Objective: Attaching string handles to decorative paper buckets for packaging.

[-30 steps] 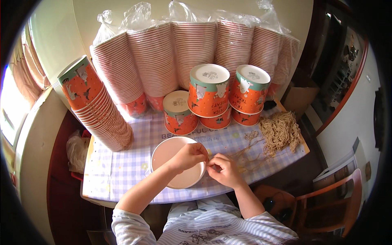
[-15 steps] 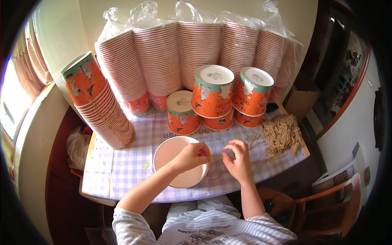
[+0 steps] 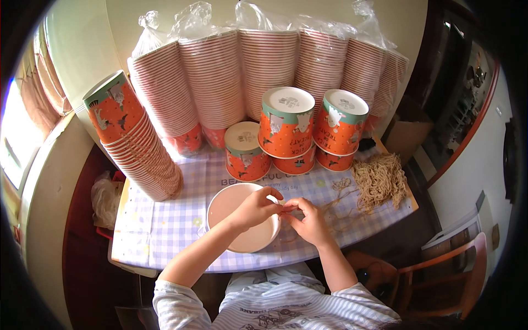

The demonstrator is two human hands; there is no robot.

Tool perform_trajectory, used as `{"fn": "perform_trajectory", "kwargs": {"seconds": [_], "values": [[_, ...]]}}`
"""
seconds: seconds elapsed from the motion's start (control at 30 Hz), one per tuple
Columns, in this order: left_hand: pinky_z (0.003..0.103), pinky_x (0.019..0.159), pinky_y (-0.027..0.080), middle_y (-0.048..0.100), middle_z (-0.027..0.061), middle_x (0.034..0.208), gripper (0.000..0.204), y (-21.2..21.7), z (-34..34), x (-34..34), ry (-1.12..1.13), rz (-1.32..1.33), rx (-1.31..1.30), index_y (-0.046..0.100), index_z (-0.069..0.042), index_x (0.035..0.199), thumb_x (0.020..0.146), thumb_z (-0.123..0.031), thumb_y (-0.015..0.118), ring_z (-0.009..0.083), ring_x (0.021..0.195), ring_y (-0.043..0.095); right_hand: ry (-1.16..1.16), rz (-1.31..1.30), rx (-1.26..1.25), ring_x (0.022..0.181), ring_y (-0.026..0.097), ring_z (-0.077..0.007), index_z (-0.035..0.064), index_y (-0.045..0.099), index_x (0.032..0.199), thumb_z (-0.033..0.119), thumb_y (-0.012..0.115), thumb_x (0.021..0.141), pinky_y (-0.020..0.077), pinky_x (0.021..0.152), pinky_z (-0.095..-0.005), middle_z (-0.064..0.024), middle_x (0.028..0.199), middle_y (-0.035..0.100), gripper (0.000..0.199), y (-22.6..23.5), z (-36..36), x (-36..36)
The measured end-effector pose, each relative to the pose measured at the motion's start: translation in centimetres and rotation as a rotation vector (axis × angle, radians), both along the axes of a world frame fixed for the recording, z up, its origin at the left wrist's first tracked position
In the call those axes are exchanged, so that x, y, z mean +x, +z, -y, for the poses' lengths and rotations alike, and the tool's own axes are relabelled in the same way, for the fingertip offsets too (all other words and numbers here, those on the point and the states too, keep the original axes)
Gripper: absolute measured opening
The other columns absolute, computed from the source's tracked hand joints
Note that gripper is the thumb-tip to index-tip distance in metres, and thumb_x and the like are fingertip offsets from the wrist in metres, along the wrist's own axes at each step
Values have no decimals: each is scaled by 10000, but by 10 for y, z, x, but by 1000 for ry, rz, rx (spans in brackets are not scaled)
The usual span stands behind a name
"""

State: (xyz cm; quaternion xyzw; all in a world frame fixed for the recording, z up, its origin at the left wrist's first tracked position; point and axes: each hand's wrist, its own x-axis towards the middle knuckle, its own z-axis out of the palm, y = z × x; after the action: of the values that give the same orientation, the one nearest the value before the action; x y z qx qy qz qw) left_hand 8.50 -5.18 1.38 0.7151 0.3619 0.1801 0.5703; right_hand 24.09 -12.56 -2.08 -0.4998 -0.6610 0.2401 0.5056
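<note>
Writing: dark lettering runs across the fronts of the two upper orange tubs (image 3: 286, 132), which stand base-up, so the print reads upside down; the marks on their pale bases are too small to read. Larger dark print on the checked tablecloth (image 3: 165, 234) is partly covered by the lower tubs (image 3: 247, 165).

Hands: both forearms enter from the lower edge and converge at the right rim of the open tub (image 3: 226, 204), which rests on the cloth nearest the person. The left hand (image 3: 256, 209) extends over its mouth, fingers curled; the right hand (image 3: 309, 221) is just outside the rim, fingers narrowed towards the left fingertips (whether either grips a strand cannot be told). Loose beige cord (image 3: 379, 181) lies heaped at the table's right side
</note>
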Motion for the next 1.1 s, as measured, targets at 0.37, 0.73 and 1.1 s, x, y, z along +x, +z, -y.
{"fn": "perform_trajectory", "kwargs": {"seconds": [0.37,0.73,1.1], "values": [[283,635,465,619,108,725,174,-10,-1,-3,55,-14,277,606,-8,789,696,-152,580,173,674,600,33,-325,-165,730,520,-74,42,485,879,27,640,728,428,669,-201,-12,792,540,217,-20,-9,2],[343,618,492,633,89,695,185,-12,2,-6,-25,-302,522,654,-99,755,655,-251,626,249,630,611,100,-651,-300,683,481,-37,61,430,885,49,612,763,397,608,-171,3,788,527,219,-27,-11,0],[314,614,500,634,84,685,118,-6,5,-4,56,-146,518,663,-89,758,690,-168,608,227,639,621,121,-681,-293,715,500,-52,71,426,895,26,621,754,411,645,-179,-9,810,535,245,-25,-8,-2]]}}
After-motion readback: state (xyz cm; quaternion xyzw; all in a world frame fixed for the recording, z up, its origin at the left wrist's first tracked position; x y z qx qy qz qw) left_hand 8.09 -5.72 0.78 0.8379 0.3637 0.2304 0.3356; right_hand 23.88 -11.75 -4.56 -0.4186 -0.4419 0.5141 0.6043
